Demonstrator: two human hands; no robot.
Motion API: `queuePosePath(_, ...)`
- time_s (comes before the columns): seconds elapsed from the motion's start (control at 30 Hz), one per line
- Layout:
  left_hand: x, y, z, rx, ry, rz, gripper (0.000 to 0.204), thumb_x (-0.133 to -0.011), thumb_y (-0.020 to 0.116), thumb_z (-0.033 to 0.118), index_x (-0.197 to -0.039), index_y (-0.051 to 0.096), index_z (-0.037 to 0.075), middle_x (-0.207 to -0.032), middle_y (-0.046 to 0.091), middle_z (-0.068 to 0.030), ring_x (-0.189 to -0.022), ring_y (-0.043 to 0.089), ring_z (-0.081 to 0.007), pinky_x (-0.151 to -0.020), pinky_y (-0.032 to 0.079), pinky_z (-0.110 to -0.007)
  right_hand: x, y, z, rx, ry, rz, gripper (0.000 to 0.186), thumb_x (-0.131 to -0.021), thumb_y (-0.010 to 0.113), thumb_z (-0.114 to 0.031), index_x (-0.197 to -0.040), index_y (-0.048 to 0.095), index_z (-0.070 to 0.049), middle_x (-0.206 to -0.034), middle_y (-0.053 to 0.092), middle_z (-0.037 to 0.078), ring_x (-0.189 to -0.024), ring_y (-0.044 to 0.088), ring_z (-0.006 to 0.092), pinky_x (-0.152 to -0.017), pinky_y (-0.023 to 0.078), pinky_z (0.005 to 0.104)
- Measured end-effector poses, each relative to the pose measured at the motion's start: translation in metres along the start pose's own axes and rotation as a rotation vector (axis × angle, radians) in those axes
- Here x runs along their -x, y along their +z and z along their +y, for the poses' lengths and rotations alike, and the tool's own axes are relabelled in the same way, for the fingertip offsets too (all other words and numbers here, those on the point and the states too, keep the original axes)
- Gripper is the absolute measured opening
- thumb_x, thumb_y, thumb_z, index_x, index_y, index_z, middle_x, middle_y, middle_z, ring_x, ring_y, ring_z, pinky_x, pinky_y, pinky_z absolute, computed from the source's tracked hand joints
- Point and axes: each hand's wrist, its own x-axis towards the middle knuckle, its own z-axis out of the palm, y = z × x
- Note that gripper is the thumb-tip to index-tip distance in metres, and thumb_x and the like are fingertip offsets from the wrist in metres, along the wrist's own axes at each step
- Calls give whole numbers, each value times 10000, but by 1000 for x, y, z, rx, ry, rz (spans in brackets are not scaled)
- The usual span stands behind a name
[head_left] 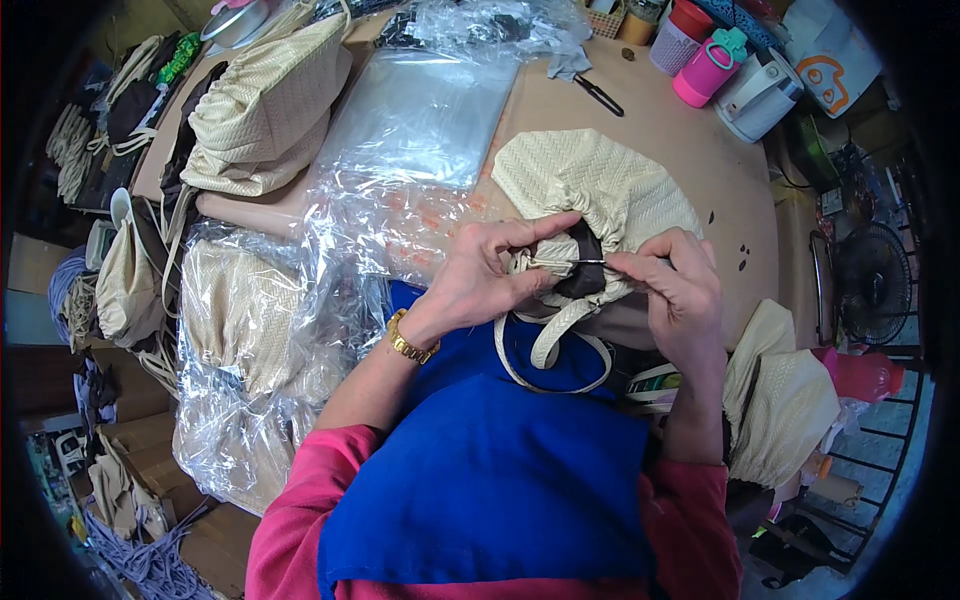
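Observation:
A cream woven-pattern bag point(585, 170) lies on the worktable in front of me, its gathered mouth showing a dark brown lining point(585, 275). My left hand point(490, 265) pinches the gathered cream edge at the left of the opening, thumb and forefinger on it. My right hand point(680, 280), at the right of the opening, grips a thin silver metal rod point(590, 260) that reaches across the dark lining toward my left fingers. A cream strap point(550, 350) hangs in loops from the bag over the blue apron point(480, 470).
Plastic-wrapped cream bags point(235, 320) and clear plastic sheets point(420, 105) lie at left. More bags point(260, 110) point(780, 410) sit at back left and right. Black-handled snips point(598, 95), a pink bottle point(700, 75) and a kettle point(760, 95) stand or lie behind; a fan point(865, 280) is at right.

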Motion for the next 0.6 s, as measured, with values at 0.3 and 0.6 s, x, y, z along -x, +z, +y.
queuePosePath(0.3,1,-1,2,11,-92,-30,595,-790,712,-88,-1357,611,60,-1247,692,-57,-1084,613,-70,-952,502,-252,-5,-12,-15,135,-27,-57,338,-671,646,30,-946,761,-128,-839,572,30,-783,570,221,-715,370,356)
queuePosePath(0.6,-1,-1,3,-89,-96,-47,612,-769,710,-121,-1348,615,52,-1273,679,-65,-1106,615,-82,-966,503,-256,-12,-16,-37,177,-8,-106,281,-702,661,-6,-962,741,-75,-852,547,54,-807,586,236,-711,387,360)
